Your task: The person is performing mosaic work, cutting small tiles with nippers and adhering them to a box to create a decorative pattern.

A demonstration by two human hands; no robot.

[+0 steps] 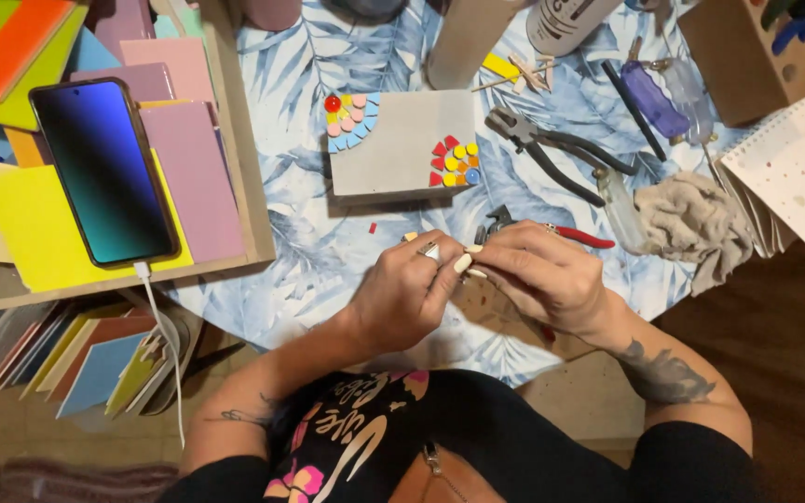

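My left hand (409, 291) and my right hand (542, 275) meet over the front of the round table, fingertips pinched together on a small pale tile piece (464, 264). My right hand also grips red-handled nippers (578, 236), whose jaws stick out above my knuckles. Just beyond my hands lies a grey square slab (402, 149) with coloured mosaic pieces glued in two of its corners.
Black pliers (552, 151) lie right of the slab, with a crumpled cloth (691, 224) and a dotted notebook (798, 172) further right. A phone on a cable (104, 168) rests on coloured tiles in a wooden tray (244, 168) at left. Bottles stand at the back.
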